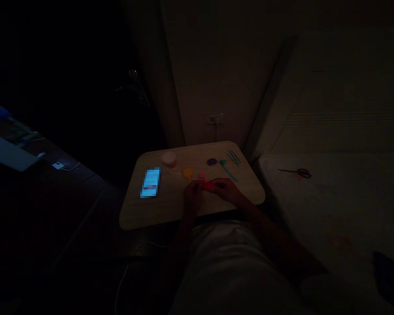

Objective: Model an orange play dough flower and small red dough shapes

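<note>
In dim light, a small red piece [208, 186] is held between my two hands above the near part of a small wooden table [170, 210]. My left hand [193, 195] has its fingers closed on the red piece's left end. The fingers of my right hand [223, 189] pinch its right side. Just beyond the hands lie a pink piece [201, 175] and an orange shape [188, 173]. A purple piece [212, 162] and a green-tipped teal tool [230, 171] are farther back to the right.
A lit phone [150, 183] lies on the table's left side, near a pinkish tub [170, 160]. Thin sticks [234, 158] lie at the back right. Scissors [295, 173] rest on the pale surface at right. A wall socket [214, 118] is behind.
</note>
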The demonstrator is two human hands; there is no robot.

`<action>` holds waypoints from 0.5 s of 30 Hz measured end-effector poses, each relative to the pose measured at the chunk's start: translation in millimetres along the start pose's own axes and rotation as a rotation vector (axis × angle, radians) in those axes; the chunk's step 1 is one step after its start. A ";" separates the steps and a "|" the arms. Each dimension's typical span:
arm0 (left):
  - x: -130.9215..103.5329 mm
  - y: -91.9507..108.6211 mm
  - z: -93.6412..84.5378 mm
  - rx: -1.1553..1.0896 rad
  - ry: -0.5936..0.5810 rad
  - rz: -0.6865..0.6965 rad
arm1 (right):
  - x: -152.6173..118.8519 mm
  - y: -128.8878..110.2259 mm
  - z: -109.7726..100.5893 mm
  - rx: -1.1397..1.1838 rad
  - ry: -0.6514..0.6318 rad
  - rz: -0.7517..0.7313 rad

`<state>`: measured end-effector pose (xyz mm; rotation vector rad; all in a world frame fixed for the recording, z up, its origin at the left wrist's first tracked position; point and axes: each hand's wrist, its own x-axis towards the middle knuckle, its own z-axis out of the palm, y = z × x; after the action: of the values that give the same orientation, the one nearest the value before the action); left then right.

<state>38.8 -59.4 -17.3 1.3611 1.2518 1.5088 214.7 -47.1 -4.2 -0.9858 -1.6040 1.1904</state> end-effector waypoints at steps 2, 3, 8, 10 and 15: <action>-0.1 1.4 1.2 -0.008 -0.036 0.009 | 0.1 2.0 0.3 -0.009 0.014 0.003; -0.4 2.8 2.1 -0.020 -0.055 0.019 | 0.2 3.0 0.5 -0.009 0.023 0.002; -2.5 9.7 2.9 -0.026 -0.106 0.050 | 0.6 5.8 2.1 -0.017 0.081 -0.010; -2.7 9.6 1.0 -0.007 -0.090 0.042 | 0.9 6.9 2.9 -0.026 0.098 -0.004; -1.8 7.4 -1.2 0.024 -0.056 0.090 | 3.6 12.4 1.4 0.060 0.127 0.019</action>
<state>38.5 -63.2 -10.6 1.4831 1.1917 1.5108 213.4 -41.3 -15.8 -1.0195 -1.4543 1.1593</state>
